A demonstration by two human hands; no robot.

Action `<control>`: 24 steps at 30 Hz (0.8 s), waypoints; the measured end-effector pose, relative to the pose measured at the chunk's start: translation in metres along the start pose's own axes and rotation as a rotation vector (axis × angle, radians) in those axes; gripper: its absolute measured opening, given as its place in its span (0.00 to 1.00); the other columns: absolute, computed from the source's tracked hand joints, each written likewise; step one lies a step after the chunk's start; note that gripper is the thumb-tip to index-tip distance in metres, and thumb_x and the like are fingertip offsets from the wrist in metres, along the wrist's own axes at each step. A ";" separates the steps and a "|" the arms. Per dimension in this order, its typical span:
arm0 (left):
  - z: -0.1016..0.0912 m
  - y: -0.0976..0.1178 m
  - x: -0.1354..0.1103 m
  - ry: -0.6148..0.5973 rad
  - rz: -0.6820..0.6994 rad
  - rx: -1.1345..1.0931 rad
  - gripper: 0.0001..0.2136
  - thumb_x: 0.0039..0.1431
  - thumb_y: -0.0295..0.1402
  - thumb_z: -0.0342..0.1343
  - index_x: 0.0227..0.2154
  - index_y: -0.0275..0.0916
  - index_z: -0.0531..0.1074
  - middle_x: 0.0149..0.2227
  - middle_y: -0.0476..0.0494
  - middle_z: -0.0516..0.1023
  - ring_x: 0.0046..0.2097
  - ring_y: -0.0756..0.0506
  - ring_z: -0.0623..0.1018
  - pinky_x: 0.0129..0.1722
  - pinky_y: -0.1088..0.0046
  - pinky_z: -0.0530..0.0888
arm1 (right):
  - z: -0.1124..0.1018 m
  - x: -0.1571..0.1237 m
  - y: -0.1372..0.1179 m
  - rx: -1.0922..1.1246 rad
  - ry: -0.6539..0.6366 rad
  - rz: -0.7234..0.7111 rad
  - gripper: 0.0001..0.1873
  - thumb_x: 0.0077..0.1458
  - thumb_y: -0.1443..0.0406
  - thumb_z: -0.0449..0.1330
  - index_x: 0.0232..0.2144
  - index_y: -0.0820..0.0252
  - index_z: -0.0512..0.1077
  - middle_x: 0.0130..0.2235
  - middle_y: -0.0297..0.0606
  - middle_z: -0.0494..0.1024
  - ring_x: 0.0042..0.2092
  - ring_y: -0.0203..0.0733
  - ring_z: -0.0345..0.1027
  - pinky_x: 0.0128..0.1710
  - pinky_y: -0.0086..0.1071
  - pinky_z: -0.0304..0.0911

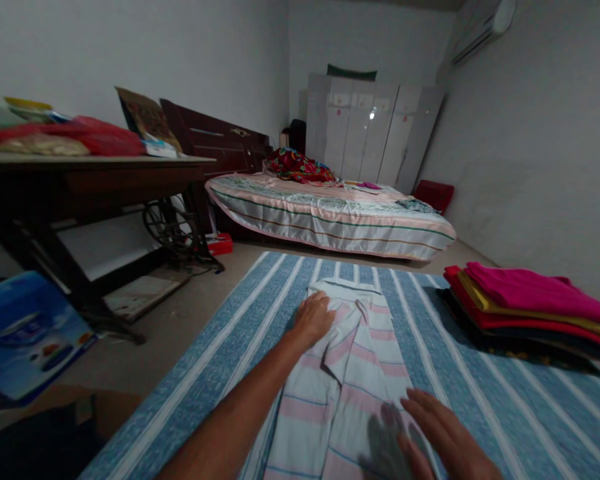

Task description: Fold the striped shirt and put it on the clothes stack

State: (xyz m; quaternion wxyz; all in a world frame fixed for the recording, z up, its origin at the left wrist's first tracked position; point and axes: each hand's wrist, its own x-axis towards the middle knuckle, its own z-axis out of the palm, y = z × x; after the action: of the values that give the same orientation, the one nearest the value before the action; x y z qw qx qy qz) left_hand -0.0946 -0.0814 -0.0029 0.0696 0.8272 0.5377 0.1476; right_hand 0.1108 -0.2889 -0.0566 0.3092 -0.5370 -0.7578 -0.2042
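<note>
White trousers (360, 393) with pink bands and thin blue lines lie lengthwise before me, waistband at the far end, on a blue-and-white striped sheet (220, 373). There are wrinkles and a fold around the upper middle of the cloth. My left hand (314, 317) rests palm down on the upper left edge, just below the waistband, fingers stretched over the fabric. Over the lower right edge hovers my right hand (443, 433), fingers apart and somewhat blurred, casting a shadow on the trouser leg. Nothing shows in its grasp.
Folded clothes (535, 300) in pink, mustard, red and dark colours are stacked at the right. On the left are a blue box (30, 337) and a sewing-machine table (105, 175) with a treadle. A bed (330, 213) and a white wardrobe (365, 130) stand beyond.
</note>
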 end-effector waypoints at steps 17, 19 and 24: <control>0.029 -0.065 0.078 0.196 -0.428 -0.215 0.16 0.54 0.35 0.50 0.44 0.41 0.73 0.44 0.43 0.78 0.46 0.44 0.76 0.38 0.74 0.68 | 0.132 0.143 0.121 0.052 -0.360 0.568 0.17 0.56 0.66 0.49 0.43 0.63 0.73 0.42 0.46 0.73 0.47 0.47 0.64 0.45 0.33 0.57; 0.029 -0.068 0.082 0.193 -0.417 -0.243 0.16 0.52 0.37 0.52 0.43 0.40 0.74 0.43 0.43 0.78 0.45 0.44 0.76 0.38 0.75 0.68 | 0.138 0.140 0.128 0.074 -0.344 0.609 0.19 0.56 0.64 0.49 0.46 0.64 0.72 0.44 0.46 0.73 0.47 0.46 0.65 0.45 0.32 0.57; 0.029 -0.070 0.087 0.219 -0.425 -0.301 0.17 0.48 0.37 0.56 0.41 0.37 0.75 0.41 0.41 0.79 0.41 0.44 0.77 0.36 0.75 0.68 | 0.138 0.136 0.138 0.149 -0.297 0.658 0.20 0.55 0.61 0.49 0.44 0.61 0.74 0.43 0.40 0.75 0.44 0.42 0.67 0.41 0.28 0.58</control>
State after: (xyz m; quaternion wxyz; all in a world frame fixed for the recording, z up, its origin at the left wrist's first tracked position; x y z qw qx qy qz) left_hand -0.1138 0.0279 -0.0345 0.1622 0.6553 0.6755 0.2965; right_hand 0.1748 -0.0602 -0.0663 0.2833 -0.7517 -0.5941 0.0420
